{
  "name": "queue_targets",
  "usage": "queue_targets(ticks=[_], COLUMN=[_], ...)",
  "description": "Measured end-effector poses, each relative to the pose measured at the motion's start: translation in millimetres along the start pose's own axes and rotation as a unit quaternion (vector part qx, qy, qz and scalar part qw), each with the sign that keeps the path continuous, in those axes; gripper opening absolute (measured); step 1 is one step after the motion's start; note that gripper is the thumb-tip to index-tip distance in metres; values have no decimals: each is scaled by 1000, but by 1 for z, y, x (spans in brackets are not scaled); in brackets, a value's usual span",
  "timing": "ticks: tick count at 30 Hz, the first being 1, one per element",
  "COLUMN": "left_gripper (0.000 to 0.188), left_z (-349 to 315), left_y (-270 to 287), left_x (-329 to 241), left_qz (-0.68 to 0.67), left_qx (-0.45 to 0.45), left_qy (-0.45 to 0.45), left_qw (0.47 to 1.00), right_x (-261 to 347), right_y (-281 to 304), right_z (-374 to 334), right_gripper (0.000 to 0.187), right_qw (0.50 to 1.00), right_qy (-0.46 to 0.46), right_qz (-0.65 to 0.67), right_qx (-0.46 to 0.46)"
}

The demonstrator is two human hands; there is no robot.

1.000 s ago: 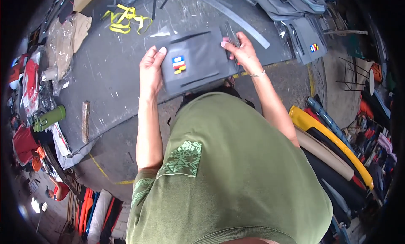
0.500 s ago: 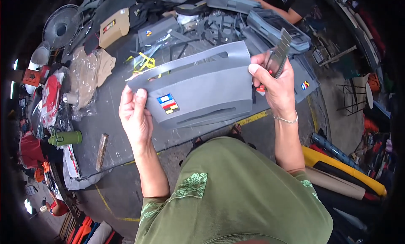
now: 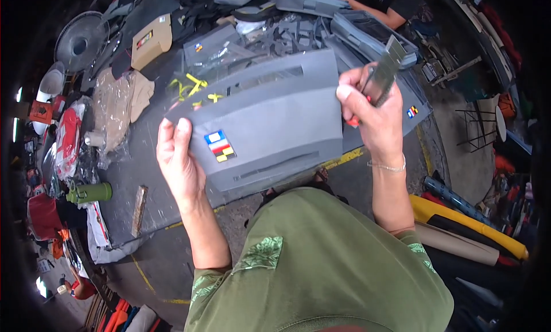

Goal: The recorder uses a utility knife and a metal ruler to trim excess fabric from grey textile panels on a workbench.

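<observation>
Lifting the grey panel (image 3: 270, 122) off the bench since 1 s ago | left hand (image 3: 179, 160) grasping its left edge | right hand (image 3: 370, 111) gripping its right edge plus a slim tool (image 3: 383, 74) | we now inspect it close.

Counting what's showing rn: 2 hands, left hand (image 3: 181, 160) at 9 o'clock and right hand (image 3: 370, 111) at 2 o'clock, both gripping 1 grey fabric panel (image 3: 270, 125). Also 1 green bottle (image 3: 89, 192), 1 fan (image 3: 80, 40), 1 cardboard box (image 3: 151, 42), approx 3 yellow straps (image 3: 195, 88).

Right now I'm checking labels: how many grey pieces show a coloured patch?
3: the grey panel in both hands, one piece behind it, one beside the right hand. Others may be hidden.
</observation>
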State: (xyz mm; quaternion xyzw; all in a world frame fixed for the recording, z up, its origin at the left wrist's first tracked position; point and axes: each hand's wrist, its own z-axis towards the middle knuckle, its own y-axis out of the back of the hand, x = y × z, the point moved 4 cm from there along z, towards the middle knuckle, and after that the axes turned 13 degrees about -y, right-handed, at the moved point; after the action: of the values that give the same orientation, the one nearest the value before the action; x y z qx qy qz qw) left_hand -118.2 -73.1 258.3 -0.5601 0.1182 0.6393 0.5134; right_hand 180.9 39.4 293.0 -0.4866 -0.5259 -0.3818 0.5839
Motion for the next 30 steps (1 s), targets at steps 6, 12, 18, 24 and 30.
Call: queue_targets(ticks=[6, 12, 18, 24, 30], left_gripper=[18, 30, 30, 69, 89], left_z=[-49, -192, -129, -87, -76], left_y=[45, 63, 105, 70, 52], left_x=[107, 144, 130, 153, 211], left_qz=[-24, 42, 470, 517, 578], left_qx=[-194, -84, 146, 373, 414], left_qy=[171, 474, 164, 6, -75], left_qw=[966, 876, 855, 770, 699], right_x=[-55, -140, -222, -260, -233], right_y=[34, 104, 114, 77, 54], right_z=[27, -1, -70, -98, -107], right_gripper=[26, 25, 26, 21, 31], right_qw=[995, 955, 891, 890, 872], right_qy=[-87, -224, -388, -400, -140], right_qz=[-23, -142, -229, -213, -468], right_qx=[-53, -131, -57, 47, 35])
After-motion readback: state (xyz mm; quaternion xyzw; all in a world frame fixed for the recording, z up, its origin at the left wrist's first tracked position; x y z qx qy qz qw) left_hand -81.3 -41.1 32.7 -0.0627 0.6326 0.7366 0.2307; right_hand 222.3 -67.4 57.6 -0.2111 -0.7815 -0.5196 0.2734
